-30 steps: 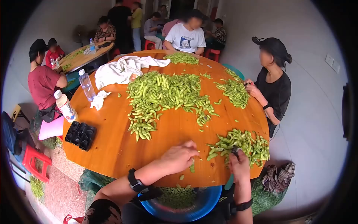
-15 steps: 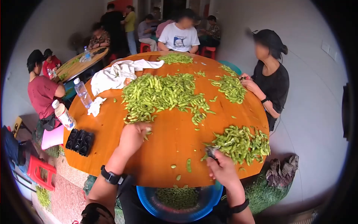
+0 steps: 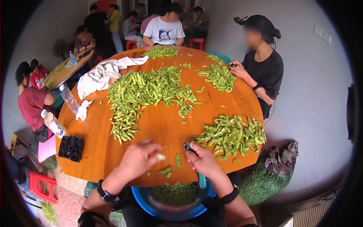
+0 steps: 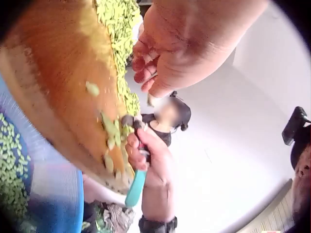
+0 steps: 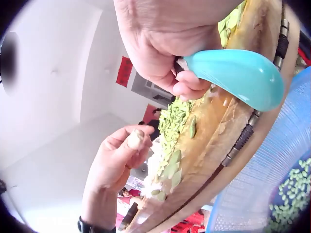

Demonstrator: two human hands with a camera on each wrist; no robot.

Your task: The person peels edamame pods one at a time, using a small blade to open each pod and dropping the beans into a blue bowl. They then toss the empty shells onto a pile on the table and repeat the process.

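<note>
In the head view my left hand (image 3: 140, 159) hovers over the near side of the wooden table (image 3: 94, 140), fingers loosely bent and blurred, with a whitish cover at the thumb tip. Nothing shows between thumb and fingers in the left wrist view. My right hand (image 3: 204, 160) grips a tool with a turquoise handle (image 5: 238, 75) and a dark end (image 3: 189, 146); its exact kind cannot be told. Two edamame pods (image 3: 178, 160) and a few loose beans (image 3: 168, 174) lie between the hands. A pile of pods (image 3: 230, 136) spreads just beyond my right hand.
A larger edamame heap (image 3: 143, 89) covers the table's middle. Shelled beans (image 3: 174, 193) fill a blue basket (image 3: 141, 200) below the edge. At left stand bottles (image 3: 53, 123), a black tray (image 3: 71, 148) and a white cloth (image 3: 98, 77). A person (image 3: 264, 64) sits at right.
My left hand went out to the big heap's near edge, then came back toward me. Another pod now lies near the table edge. The right hand, still gripping the tool, has moved left.
</note>
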